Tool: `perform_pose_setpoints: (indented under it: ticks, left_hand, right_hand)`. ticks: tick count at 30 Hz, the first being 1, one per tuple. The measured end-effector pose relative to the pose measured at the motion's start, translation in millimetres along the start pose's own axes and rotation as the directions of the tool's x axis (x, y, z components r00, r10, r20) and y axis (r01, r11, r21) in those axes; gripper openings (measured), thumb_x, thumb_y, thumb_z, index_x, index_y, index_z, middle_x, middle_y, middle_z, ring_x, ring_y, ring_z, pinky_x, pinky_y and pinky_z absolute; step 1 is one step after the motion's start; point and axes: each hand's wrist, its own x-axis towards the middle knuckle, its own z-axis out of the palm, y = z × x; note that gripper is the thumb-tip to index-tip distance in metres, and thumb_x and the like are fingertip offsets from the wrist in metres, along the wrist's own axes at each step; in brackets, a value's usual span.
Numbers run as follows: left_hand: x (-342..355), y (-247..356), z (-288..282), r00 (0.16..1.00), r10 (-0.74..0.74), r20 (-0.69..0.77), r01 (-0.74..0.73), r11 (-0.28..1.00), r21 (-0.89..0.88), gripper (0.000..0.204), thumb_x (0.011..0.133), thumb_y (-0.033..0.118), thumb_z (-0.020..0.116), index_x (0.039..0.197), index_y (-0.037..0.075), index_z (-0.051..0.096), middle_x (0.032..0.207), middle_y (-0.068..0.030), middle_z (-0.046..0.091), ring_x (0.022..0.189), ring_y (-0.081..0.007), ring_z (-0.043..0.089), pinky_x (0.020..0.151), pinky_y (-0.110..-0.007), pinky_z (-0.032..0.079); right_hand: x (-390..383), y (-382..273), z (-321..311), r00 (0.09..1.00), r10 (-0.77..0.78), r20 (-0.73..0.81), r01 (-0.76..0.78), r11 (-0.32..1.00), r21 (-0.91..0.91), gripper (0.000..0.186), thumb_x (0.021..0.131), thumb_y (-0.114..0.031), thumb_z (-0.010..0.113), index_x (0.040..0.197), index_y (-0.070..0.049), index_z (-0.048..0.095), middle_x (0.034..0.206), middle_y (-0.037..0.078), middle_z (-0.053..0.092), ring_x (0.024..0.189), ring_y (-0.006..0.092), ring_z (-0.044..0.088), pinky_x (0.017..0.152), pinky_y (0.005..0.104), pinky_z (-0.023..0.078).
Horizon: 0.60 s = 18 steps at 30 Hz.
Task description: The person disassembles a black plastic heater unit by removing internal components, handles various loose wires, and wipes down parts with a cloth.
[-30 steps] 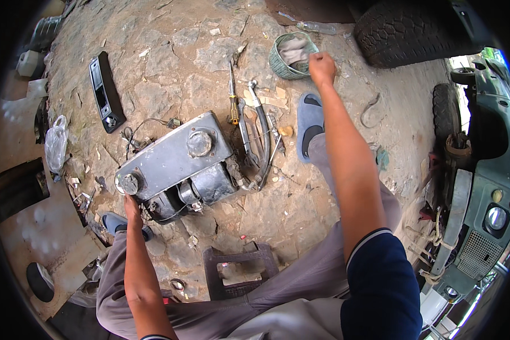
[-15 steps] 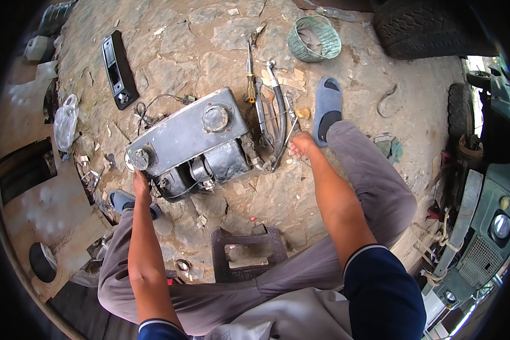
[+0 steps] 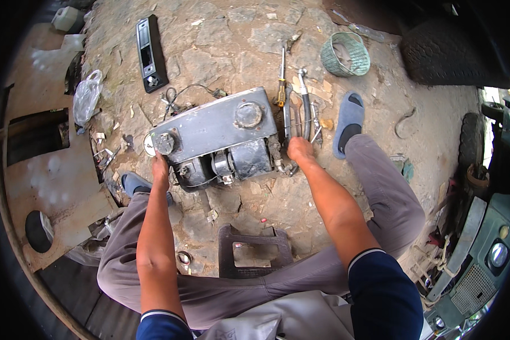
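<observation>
A grey metal housing with round caps and black cylindrical parts lies tilted on the stony ground. At its left end, beside a white round disc, my left hand is closed on the unit; most of its fingers are hidden. My right hand is closed in a fist at the near end of the tools, and what it holds is hidden. Close to it are a black hose with a metal end, a rusty spanner and a thin silver rod. A yellow-handled screwdriver lies farther up.
A black radio-like panel lies far left, a green basket far right. My slippered foot is right of the tools. A dark plastic stool stands between my legs. Cut sheet metal lines the left; a tyre is back right.
My right hand has let go of the thin silver rod, which now lies on the ground, and has moved left to the tools. The left hand stays at the unit's end; the view has shifted.
</observation>
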Motion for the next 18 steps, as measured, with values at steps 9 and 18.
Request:
perform_pose_setpoints:
  ticks: [9,18]
  left_hand:
    - [-22,28,0,1.000,-0.014,0.027,0.013,1.000,0.016,0.079,0.102,0.062,0.032,0.137,-0.007,0.049,0.133,-0.0293,0.057,0.124,-0.0419,0.054,0.103,-0.044,0.041]
    - [-36,14,-15,0.999,-0.014,-0.030,0.011,0.994,-0.105,0.083,0.098,0.065,0.036,0.138,-0.007,0.047,0.133,-0.0313,0.056,0.126,-0.0446,0.052,0.105,-0.046,0.040]
  right_hand:
    - [5,-12,17,0.988,0.034,-0.153,-0.039,0.999,-0.034,0.022,0.090,-0.011,0.056,0.100,-0.006,0.075,0.103,0.019,0.073,0.100,0.0357,0.071,0.085,0.0440,0.057]
    - [-20,-5,3,0.929,0.000,-0.371,0.213,0.817,0.535,0.022,0.084,-0.024,0.065,0.085,-0.003,0.059,0.068,0.010,0.060,0.060,0.0212,0.053,0.062,0.0375,0.047]
